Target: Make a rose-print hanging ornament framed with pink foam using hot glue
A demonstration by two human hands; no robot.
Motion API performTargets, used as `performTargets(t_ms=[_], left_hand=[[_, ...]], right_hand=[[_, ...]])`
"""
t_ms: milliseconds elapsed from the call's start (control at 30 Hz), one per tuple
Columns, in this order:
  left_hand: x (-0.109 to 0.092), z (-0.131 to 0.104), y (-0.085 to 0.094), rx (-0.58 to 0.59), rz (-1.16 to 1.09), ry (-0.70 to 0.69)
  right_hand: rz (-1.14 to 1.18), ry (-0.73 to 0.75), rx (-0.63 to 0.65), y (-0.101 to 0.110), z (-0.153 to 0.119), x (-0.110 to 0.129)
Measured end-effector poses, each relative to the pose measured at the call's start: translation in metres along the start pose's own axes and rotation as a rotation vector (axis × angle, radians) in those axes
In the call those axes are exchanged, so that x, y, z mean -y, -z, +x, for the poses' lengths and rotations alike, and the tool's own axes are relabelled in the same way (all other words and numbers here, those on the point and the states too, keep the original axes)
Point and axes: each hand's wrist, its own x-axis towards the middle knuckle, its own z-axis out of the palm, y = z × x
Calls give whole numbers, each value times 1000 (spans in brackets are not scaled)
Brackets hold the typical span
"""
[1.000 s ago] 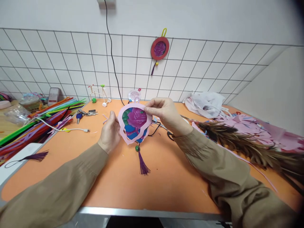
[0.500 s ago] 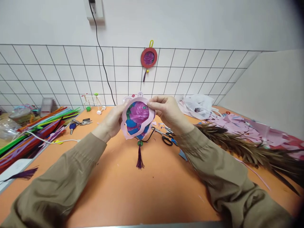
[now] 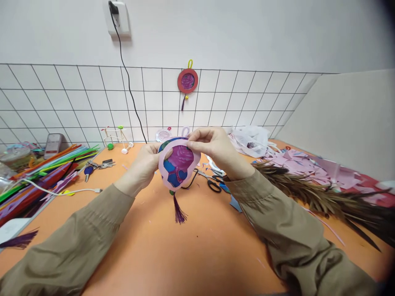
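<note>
Above the middle of the orange worktop point(image 3: 191, 255), you hold up a round ornament printed with a purple rose on blue point(image 3: 182, 156), with a scalloped pink paper frame point(image 3: 162, 169) lying off-centre over its face, so that the printed edge shows at the upper left. Your left hand point(image 3: 142, 164) is nearly closed on the left edge, its thumb tip showing at the frame's opening; your right hand point(image 3: 216, 148) pinches the upper right rim between thumb and fingers. A dark purple thread tassel point(image 3: 179, 211) hangs below the ornament, and a pale lilac loop point(image 3: 185, 131) stands above it. Near your right wrist lie black-handled metal scissors point(image 3: 214, 186), with long brown feathers point(image 3: 296, 181) farther right. To your left are a bunch of keys point(image 3: 89, 170) and a heap of multicoloured fuzzy stems point(image 3: 46, 172).
</note>
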Motion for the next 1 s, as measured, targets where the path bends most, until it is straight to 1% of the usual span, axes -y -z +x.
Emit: performTargets(t_ms=[233, 433, 567, 700, 767, 933, 1000], left_hand=[[-4, -4, 1, 48, 9, -42], [-8, -5, 2, 48, 19, -45], [-11, -6, -1, 62, 4, -29], [-15, -8, -4, 70, -2, -3], [-16, -9, -4, 58, -9, -5], [-18, -9, -5, -48, -87, -37], [-18, -9, -5, -47, -126, -48]], right_hand=[[-70, 34, -127, -5, -4, 3], [-75, 50, -163, -8, -6, 7], [-73, 77, -202, -10, -6, 7], [-48, 71, -215, -12, -6, 8], [-37, 71, -212, -12, -7, 9], [-42, 72, -212, -13, -9, 12], [-44, 72, -214, -13, -10, 12]])
